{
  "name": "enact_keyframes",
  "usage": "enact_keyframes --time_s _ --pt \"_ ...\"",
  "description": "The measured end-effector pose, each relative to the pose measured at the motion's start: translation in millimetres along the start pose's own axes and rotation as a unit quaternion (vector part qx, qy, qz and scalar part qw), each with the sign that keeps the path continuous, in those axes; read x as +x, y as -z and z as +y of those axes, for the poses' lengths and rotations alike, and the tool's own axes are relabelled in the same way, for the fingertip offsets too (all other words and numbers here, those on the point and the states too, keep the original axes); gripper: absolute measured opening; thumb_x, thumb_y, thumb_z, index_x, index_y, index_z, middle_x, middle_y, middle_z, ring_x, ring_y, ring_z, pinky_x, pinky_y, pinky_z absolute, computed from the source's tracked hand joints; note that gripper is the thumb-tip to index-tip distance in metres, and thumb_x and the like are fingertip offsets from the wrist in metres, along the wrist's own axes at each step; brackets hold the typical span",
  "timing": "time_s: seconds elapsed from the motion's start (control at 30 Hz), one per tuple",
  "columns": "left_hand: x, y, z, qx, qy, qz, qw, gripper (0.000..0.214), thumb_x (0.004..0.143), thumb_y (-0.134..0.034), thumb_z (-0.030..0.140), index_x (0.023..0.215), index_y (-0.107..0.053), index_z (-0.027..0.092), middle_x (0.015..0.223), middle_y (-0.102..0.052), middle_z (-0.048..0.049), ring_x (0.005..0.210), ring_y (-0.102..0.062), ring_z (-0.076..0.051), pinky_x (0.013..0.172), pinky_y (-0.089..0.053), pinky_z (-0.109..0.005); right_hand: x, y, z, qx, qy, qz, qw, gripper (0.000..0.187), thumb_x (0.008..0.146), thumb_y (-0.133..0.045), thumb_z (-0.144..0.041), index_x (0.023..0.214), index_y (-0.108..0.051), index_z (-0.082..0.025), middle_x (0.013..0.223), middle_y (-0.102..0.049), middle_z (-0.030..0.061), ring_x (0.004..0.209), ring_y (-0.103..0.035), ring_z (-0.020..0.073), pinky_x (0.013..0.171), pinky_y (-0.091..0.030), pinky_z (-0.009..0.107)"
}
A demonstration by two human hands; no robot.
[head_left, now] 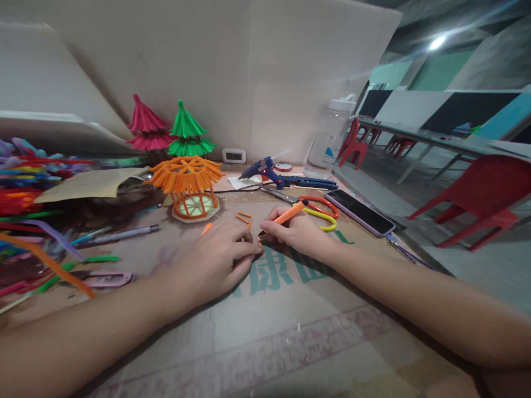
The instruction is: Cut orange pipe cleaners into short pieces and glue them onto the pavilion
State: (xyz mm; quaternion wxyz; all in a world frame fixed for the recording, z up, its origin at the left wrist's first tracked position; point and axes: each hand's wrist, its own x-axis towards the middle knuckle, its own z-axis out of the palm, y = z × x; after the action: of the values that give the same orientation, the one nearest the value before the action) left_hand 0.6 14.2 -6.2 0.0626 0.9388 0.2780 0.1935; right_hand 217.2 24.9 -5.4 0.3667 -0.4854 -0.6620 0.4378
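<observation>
My right hand [296,232] is clamped on an orange pen [286,216], tip down at table centre, and my left hand [215,260] lies curled at its 9 o'clock, fingers pressed on something I cannot make out. If the left hand lifts, that hidden piece could shift under the tip and spoil the mark. The pen looks slim and orange, tilted toward the scissors [317,209] at 2 o'clock
</observation>
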Motion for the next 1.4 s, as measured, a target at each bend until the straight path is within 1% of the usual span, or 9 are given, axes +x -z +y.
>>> enact_keyframes --time_s 0.13,0.27,0.43,0.57,0.77,0.93,1.03,1.2,1.4 --pt "-0.9 -0.3 -0.6 0.001 0.0 -0.001 1.0 0.031 0.101 -0.047 0.025 0.103 -0.077 0.023 0.101 -0.068 -0.0087 0.096 -0.061 -0.023 0.084 -0.049 -0.039 0.7 1.3 1.8 -0.018 -0.001 -0.008 1.0 0.029 0.088 -0.067 -0.044 0.078 -0.056 -0.02 0.068 -0.067 -0.0002 0.058 -0.061 0.0119 0.053 -0.047 0.023" --pt "-1.1 -0.4 -1.2 0.002 0.002 -0.001 1.0 0.029 0.099 -0.049 0.024 0.103 -0.078 0.024 0.1 -0.068 -0.0084 0.094 -0.061 -0.023 0.081 -0.049 -0.037 0.8 2.2 2.4 -0.04 0.007 -0.018 0.999 0.031 0.089 -0.066 -0.046 0.076 -0.055 -0.02 0.065 -0.065 -0.0012 0.056 -0.058 0.0114 0.053 -0.045 0.023" --pt "-0.9 0.4 -0.2 -0.003 0.003 0.002 1.0 0.029 0.099 -0.048 0.024 0.102 -0.077 0.024 0.101 -0.068 -0.0081 0.095 -0.062 -0.023 0.083 -0.049 -0.038 -0.1 0.2 0.5 0.002 -0.009 -0.006 1.0 0.027 0.088 -0.068 -0.042 0.079 -0.057 -0.02 0.07 -0.068 0.0001 0.059 -0.061 0.012 0.053 -0.047 0.022" --pt "-2.2 0.5 0.3 0.012 0.005 0.01 1.0 0.026 0.096 -0.051 0.021 0.1 -0.077 0.024 0.099 -0.069 -0.0071 0.094 -0.062 -0.023 0.083 -0.049 -0.038 -0.2 0.0 -0.3 0.005 -0.009 0.001 1.0 0.027 0.087 -0.069 -0.042 0.078 -0.057 -0.02 0.067 -0.066 -0.0008 0.057 -0.06 0.0113 0.052 -0.048 0.022" --pt "-2.3 0.6 0.8 0.021 0.002 0.021 1.0 0.027 0.096 -0.051 0.021 0.099 -0.078 0.023 0.098 -0.07 -0.0075 0.093 -0.063 -0.023 0.082 -0.05 -0.038 -1.3 0.6 -2.7 0.054 -0.014 -0.003 0.998 0.015 0.082 -0.071 -0.031 0.086 -0.064 -0.018 0.078 -0.071 0.0024 0.068 -0.067 0.014 0.06 -0.054 0.024" --pt "-2.1 -0.5 0.1 0.017 -0.001 0.023 1.0 0.028 0.096 -0.05 0.021 0.1 -0.078 0.023 0.098 -0.07 -0.0077 0.093 -0.063 -0.023 0.082 -0.05 -0.038 -1.4 1.0 -1.6 0.009 -0.006 -0.002 1.0 0.009 0.084 -0.065 -0.028 0.085 -0.063 -0.019 0.074 -0.069 0.0023 0.065 -0.065 0.0142 0.054 -0.048 0.022" --pt "-2.3 -0.8 -0.4 0.012 -0.002 0.024 1.0 0.028 0.096 -0.05 0.021 0.101 -0.077 0.022 0.099 -0.07 -0.0075 0.093 -0.063 -0.023 0.082 -0.05 -0.039 -0.7 0.2 0.1 -0.012 -0.007 -0.006 1.0 0.009 0.085 -0.064 -0.028 0.084 -0.063 -0.019 0.071 -0.068 0.0014 0.063 -0.063 0.0141 0.056 -0.049 0.024" --pt "-2.1 -0.1 0.1 0.007 -0.002 0.022 1.0 0.027 0.096 -0.05 0.021 0.101 -0.077 0.021 0.099 -0.069 -0.0079 0.094 -0.063 -0.024 0.084 -0.05 -0.04 -1.6 -0.2 -1.9 -0.016 -0.004 -0.012 1.0 0.008 0.086 -0.062 -0.027 0.085 -0.062 -0.019 0.075 -0.069 0.0021 0.067 -0.064 0.0146 0.062 -0.051 0.025" --pt "-2.5 -0.5 -0.3 0.008 0.0 0.021 1.0 0.028 0.097 -0.05 0.021 0.102 -0.077 0.022 0.098 -0.069 -0.0076 0.093 -0.063 -0.023 0.083 -0.05 -0.04 -2.0 2.7 -4.1 -0.022 -0.017 -0.039 0.999 0.01 0.086 -0.061 -0.028 0.083 -0.061 -0.019 0.064 -0.063 -0.0016 0.056 -0.058 0.0125 0.053 -0.045 0.024"
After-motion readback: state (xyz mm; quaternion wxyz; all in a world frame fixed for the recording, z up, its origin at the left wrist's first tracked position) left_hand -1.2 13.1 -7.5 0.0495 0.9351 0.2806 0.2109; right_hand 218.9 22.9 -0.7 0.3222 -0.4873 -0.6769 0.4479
